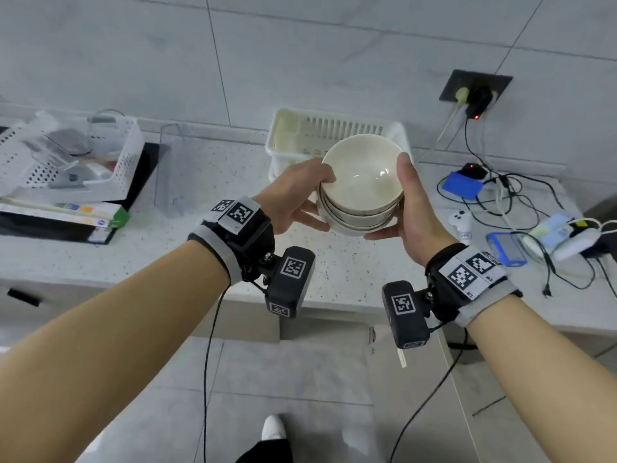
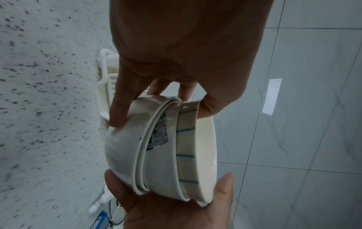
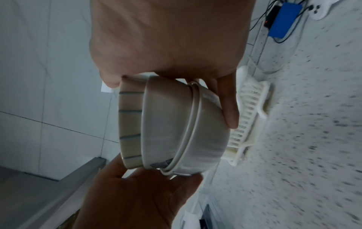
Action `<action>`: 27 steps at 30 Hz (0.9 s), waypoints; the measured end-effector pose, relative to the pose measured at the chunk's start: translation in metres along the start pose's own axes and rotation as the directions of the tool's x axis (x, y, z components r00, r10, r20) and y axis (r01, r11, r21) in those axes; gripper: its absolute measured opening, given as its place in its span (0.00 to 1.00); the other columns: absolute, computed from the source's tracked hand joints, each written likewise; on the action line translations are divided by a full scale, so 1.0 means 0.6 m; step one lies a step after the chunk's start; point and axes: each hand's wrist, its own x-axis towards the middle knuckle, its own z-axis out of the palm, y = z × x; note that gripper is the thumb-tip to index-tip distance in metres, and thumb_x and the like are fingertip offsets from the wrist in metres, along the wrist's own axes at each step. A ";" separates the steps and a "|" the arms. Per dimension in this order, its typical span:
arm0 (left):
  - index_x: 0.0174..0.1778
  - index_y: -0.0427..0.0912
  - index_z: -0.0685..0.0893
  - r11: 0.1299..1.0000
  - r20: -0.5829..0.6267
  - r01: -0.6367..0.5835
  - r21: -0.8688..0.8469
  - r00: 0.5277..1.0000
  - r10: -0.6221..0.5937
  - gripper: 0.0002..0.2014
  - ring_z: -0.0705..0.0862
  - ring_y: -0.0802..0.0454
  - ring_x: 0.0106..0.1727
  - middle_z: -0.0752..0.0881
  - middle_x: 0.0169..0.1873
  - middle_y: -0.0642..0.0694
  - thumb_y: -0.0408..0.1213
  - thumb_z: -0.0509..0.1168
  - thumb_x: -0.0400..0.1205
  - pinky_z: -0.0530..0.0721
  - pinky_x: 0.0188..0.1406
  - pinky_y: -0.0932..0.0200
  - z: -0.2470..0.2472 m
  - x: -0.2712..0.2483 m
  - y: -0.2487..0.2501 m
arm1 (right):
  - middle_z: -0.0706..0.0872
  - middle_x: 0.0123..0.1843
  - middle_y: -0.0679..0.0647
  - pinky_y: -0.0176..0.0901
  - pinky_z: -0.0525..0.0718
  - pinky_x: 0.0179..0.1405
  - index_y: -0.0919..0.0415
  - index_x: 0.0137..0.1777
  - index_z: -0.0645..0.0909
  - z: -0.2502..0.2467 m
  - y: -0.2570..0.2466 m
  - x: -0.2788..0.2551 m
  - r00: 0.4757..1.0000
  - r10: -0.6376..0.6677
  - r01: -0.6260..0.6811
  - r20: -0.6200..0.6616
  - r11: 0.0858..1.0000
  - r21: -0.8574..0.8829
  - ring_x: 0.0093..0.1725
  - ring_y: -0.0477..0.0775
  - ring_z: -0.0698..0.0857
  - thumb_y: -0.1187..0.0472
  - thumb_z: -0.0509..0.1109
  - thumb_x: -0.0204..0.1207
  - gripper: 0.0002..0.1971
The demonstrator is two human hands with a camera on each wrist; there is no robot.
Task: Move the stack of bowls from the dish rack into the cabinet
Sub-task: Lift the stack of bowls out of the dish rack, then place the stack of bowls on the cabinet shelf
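Note:
A stack of several nested cream bowls point(image 1: 360, 185) is held in the air between both hands, above the counter and in front of the white dish rack point(image 1: 334, 132), which looks empty. My left hand point(image 1: 310, 202) grips the stack's left side, thumb on the top rim and fingers under the base. My right hand point(image 1: 409, 202) grips the right side the same way. In the left wrist view the bowls point(image 2: 156, 147) show a printed label and blue stripes on the top bowl. The right wrist view shows the stack point(image 3: 168, 128) clear of the rack point(image 3: 248, 111).
The speckled counter point(image 1: 207, 248) carries a white basket point(image 1: 66, 155) of items on the left and a clear container point(image 1: 180, 168). On the right lie a blue device point(image 1: 462, 185), cables point(image 1: 521, 208) and chargers. Below the counter edge, on the left, is a drawer handle point(image 1: 23, 297).

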 end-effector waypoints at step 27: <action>0.70 0.46 0.75 0.933 -0.015 0.354 -0.069 0.934 -0.356 0.22 0.82 0.39 0.52 0.81 0.64 0.41 0.40 0.67 0.79 0.92 0.48 0.32 0.225 0.042 -0.712 | 0.85 0.72 0.55 0.49 0.93 0.37 0.46 0.78 0.74 -0.084 0.722 -0.130 0.900 0.428 -0.426 -0.077 0.904 0.045 0.65 0.58 0.88 0.27 0.49 0.77 0.37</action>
